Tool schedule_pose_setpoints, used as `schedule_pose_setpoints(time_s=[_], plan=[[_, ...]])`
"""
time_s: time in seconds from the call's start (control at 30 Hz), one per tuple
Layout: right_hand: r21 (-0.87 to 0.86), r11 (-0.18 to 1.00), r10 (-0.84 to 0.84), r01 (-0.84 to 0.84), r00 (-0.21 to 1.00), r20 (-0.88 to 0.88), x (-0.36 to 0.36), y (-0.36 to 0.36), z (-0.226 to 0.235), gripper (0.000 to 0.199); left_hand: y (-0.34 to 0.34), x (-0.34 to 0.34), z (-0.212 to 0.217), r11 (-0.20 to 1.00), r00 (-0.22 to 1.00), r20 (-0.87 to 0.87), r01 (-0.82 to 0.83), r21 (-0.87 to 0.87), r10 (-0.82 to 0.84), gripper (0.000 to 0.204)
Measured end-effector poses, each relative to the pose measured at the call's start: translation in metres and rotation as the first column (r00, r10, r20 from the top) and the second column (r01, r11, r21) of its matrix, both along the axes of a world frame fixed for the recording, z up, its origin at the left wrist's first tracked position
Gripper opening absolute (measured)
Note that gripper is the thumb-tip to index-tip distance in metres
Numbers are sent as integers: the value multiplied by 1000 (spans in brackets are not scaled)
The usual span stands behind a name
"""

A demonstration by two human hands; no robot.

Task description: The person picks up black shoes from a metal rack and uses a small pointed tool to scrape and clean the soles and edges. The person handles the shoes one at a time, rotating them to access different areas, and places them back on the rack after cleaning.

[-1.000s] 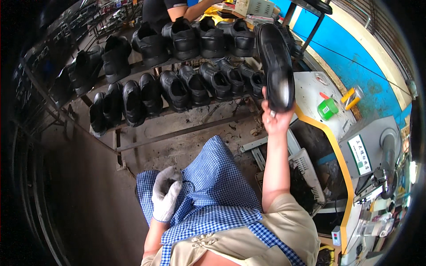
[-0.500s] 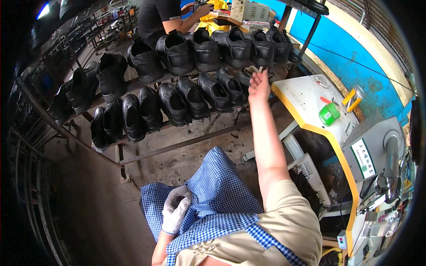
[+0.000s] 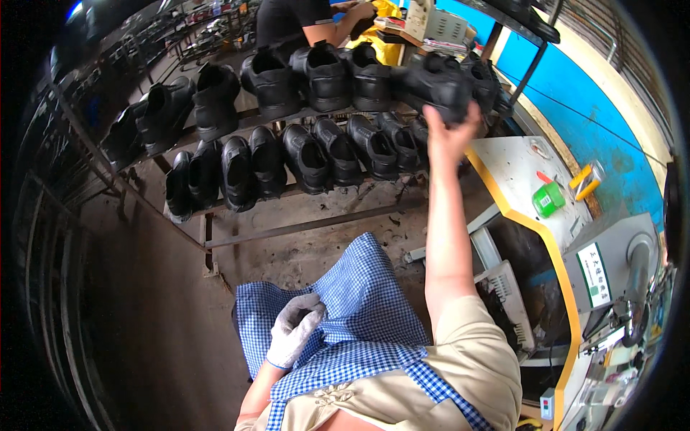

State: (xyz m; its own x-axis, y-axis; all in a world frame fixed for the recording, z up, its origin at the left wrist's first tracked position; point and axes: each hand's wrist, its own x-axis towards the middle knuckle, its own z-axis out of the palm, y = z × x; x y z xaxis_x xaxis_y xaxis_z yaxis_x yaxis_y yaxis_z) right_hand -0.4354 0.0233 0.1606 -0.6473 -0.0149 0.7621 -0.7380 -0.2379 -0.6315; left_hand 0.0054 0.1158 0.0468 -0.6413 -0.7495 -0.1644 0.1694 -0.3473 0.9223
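Note:
My bare right hand (image 3: 453, 133) reaches out to the upper shelf of the rack. Its thumb and fingers are closed about the heel end of a black shoe (image 3: 438, 82), which is tilted and smeared by motion. Over my lap, my left hand (image 3: 298, 329) wears a whitish-grey glove. Its fingers curl loosely with the thumb apart, and nothing shows between them. A blue-and-white checked apron (image 3: 366, 294) lies beneath that hand. More black shoes (image 3: 327, 79) stand along the upper shelf, heels toward me. Below them runs a lower row of black shoes (image 3: 305, 158).
The metal rack (image 3: 309, 224) stands in front of me. On the right is a white worktable (image 3: 503, 154) with a yellow edge, a green container (image 3: 548, 200), a yellow tape roll (image 3: 587, 181) and a grey machine (image 3: 611, 251). Another person (image 3: 295, 25) works behind the rack.
My right hand has gone from hanging before the shelf, without a shoe, to gripping a black shoe, which has shifted and tilted. The view has turned slightly. My left hand stays over the apron.

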Motion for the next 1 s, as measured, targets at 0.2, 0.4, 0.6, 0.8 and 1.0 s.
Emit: schedule_pose_setpoints(time_s=[0.2,0.4,0.6,0.8,1.0], plan=[[-271,930,258,-248,966,0,118,139,13,91,-12,5,7,998,998,-64,-32,-56,29,46],[443,483,719,-755,631,291,183,132,-45,82,-53,-15,53,612,958,-17,-197,-766,286,64],[538,190,834,-821,424,353,230,111,-81,87,-53,1,57,996,996,22,87,-31,-87,38],[658,247,864,-711,469,183,229,113,-48,38,-30,5,56,928,996,85,4,-373,30,30],[823,480,821,-303,486,-299,239,110,-28,26,-22,1,73,828,964,227,11,-560,141,28]])
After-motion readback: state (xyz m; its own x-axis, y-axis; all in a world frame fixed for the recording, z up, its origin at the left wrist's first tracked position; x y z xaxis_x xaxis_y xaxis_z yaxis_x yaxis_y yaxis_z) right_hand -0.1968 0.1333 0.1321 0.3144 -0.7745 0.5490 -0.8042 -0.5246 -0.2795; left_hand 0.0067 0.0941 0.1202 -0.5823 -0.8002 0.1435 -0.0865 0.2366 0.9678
